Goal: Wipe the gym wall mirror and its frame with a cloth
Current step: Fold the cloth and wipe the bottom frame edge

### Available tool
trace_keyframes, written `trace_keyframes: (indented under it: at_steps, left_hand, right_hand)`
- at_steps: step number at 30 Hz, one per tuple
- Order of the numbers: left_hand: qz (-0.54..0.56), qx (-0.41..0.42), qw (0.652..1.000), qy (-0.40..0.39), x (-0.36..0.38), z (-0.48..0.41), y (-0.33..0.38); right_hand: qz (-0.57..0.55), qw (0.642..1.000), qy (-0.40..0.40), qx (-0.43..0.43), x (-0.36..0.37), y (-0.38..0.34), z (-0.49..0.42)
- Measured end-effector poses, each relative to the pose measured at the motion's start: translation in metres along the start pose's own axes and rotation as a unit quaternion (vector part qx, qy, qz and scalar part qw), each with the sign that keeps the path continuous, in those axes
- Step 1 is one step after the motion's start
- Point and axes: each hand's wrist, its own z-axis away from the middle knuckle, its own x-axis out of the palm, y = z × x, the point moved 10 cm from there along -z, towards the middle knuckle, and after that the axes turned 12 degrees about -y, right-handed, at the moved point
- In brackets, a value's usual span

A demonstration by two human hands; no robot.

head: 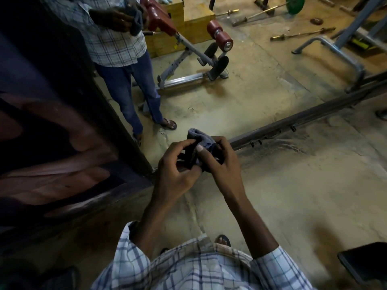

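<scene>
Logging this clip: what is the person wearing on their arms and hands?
The left hand and right hand are bare: no gloves, no rings visible. Forearms are uncovered. The left sleeve and right sleeve are white with a blue and dark check and end near the elbows.

Worn concrete floor (293, 185) bears the mirror's bottom frame (303, 116) and a sandalled foot (223, 240)
</scene>
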Motion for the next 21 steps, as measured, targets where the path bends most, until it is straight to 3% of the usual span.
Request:
trace_keyframes:
  at_steps: [6, 16, 21]
  left_hand:
    - [0.01, -0.003, 0.998, -0.062, 0.002, -0.001, 0.002]
    - [-0.035, 0.042, 0.998, 0.029, -0.02, 0.002, 0.009]
    - [-0.073, 0.062, 0.993, 0.068, -0.034, -0.004, 0.029]
  right_hand:
    - [0.003, 1.0, 0.0, -0.003, -0.012, 0.002, -0.008]
    - [-0.061, 0.996, -0.054, -0.022, -0.003, -0.023, -0.009]
    - [-0.039, 0.996, -0.047, -0.06, -0.001, -0.04, -0.035]
